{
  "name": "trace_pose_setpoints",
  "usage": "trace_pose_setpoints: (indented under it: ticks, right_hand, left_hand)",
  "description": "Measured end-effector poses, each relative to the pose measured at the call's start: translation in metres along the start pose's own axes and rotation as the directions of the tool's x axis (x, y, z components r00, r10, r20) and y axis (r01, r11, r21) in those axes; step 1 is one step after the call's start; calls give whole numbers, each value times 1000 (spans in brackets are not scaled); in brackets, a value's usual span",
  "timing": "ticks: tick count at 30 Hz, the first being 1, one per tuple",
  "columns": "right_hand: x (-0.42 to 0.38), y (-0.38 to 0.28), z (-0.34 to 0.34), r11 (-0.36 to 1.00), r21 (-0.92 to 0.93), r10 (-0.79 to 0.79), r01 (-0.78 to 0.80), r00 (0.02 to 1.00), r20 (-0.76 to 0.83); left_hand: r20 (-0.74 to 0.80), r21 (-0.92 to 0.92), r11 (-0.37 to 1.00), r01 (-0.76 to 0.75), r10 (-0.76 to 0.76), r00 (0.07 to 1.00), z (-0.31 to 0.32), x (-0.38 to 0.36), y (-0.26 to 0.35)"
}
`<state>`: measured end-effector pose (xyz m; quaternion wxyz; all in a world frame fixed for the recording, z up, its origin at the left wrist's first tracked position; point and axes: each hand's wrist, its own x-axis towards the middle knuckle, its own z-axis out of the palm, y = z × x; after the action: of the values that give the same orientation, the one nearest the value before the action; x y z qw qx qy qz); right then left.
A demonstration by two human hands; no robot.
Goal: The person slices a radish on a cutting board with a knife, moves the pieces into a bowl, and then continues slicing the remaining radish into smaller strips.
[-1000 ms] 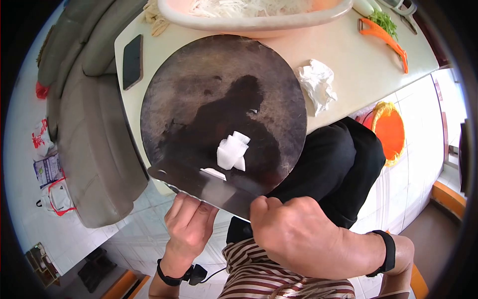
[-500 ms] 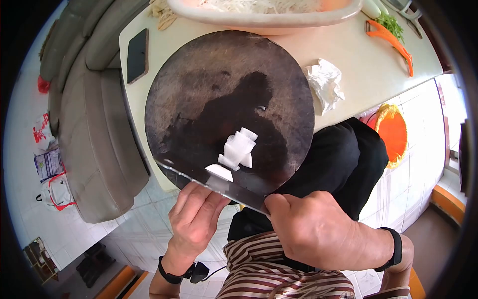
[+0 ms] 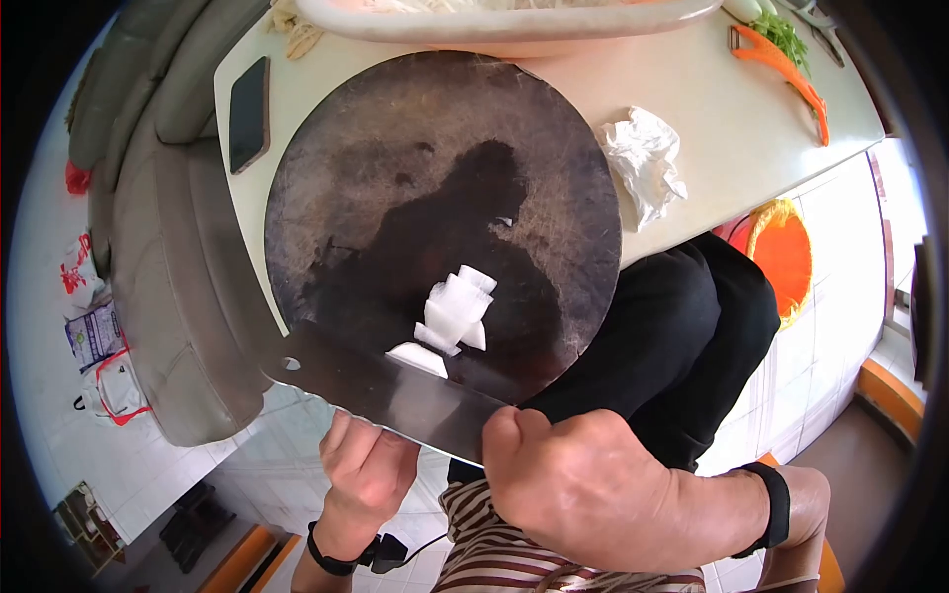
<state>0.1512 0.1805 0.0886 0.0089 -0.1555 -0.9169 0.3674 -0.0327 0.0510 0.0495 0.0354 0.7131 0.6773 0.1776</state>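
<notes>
My right hand (image 3: pixel 583 479) is closed around the handle of a cleaver (image 3: pixel 341 381). The broad blade lies tilted across the near edge of a round dark chopping board (image 3: pixel 346 168), its flat side facing up. Behind the blade, my left hand (image 3: pixel 366 469) has its fingers curled together; the blade hides their tips and anything they hold. Several overlapping white vegetable slices (image 3: pixel 453 308), perhaps radish, lie on the board just beyond the cleaver. One more slice (image 3: pixel 419 358) touches or nearly touches the blade and is mirrored in it.
A large basin (image 3: pixel 514 25) of white shreds stands at the table's far side. A phone (image 3: pixel 249 114) lies left of the board, crumpled tissue (image 3: pixel 645 166) right of it. Farther right is an orange peeler (image 3: pixel 781 74). An orange-lined bin (image 3: pixel 781 259) stands below; a sofa (image 3: pixel 178 287) is left.
The cleaver has turned from nearly edge-on to showing its broad side, and both hands have shifted left and downward. The slices keep their arrangement. The whole view has shifted slightly.
</notes>
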Motion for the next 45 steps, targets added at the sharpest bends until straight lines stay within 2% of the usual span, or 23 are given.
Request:
trace_pose_setpoints:
  ticks: [8, 10, 14, 17, 18, 20, 21, 26, 30, 32, 33, 36, 40, 43, 45]
  right_hand:
    - [12, 2, 10, 998, 63, -11, 14, 998, -55]
    - [15, -3, 16, 1000, -23, 8, -10, 997, -83]
    - [25, 4, 17, 998, -64, -11, 4, 994, -109]
    - [29, 12, 21, 989, 150, 15, 8, 988, -153]
    - [29, 16, 21, 990, 140, 4, 18, 987, -158]
    - [27, 26, 22, 960, 280, 79, -21, 977, -198]
    - [26, 27, 22, 956, 287, 112, -65, 983, -149]
    - [7, 21, 5, 951, 269, 192, -152, 973, -131]
    - [-10, 7, -4, 981, 194, 60, -28, 986, -159]
    - [-13, 1, -7, 997, 77, 3, 3, 997, -77]
    - [-15, 1, -6, 998, 32, -44, 47, 995, -92]
    - [-20, -3, -6, 997, 62, 45, -45, 999, -2]
    - [-19, -4, -7, 994, 74, 73, -74, 997, 21]
    - [-11, -2, -13, 998, 52, 26, -25, 1000, -2]
    - [-5, -3, -22, 976, 192, 80, -106, 988, 135]
  left_hand:
    - [-13, -33, 999, 33, -33, 999, 0, -1, 2]
    - [-7, -38, 998, 43, -43, 999, -2, 1, 4]
    - [-35, -28, 999, 24, -25, 999, 0, 4, 6]
    - [-48, -51, 998, 26, -29, 998, 2, 3, 5]
    - [-60, -44, 999, 25, -28, 998, 3, 3, 4]
    - [-79, -99, 995, 18, -26, 997, 6, 3, 4]
    - [-92, -93, 996, 13, -21, 996, 6, 2, 5]
    - [-146, -85, 996, -5, -7, 989, 11, -1, 6]
    - [-143, -66, 998, -20, 10, 990, 8, 1, 5]
    - [-133, -66, 998, -22, 13, 991, 8, -2, 2]
    - [-118, -67, 997, -24, 16, 993, 8, -5, 1]
    - [-101, -70, 997, -21, 13, 995, 6, -6, 1]
    - [-81, -78, 996, -37, 31, 996, 5, -5, -1]
    - [-66, -103, 994, -28, 22, 998, 3, -4, -2]
    - [-62, -100, 994, -33, 27, 998, 3, -5, -4]
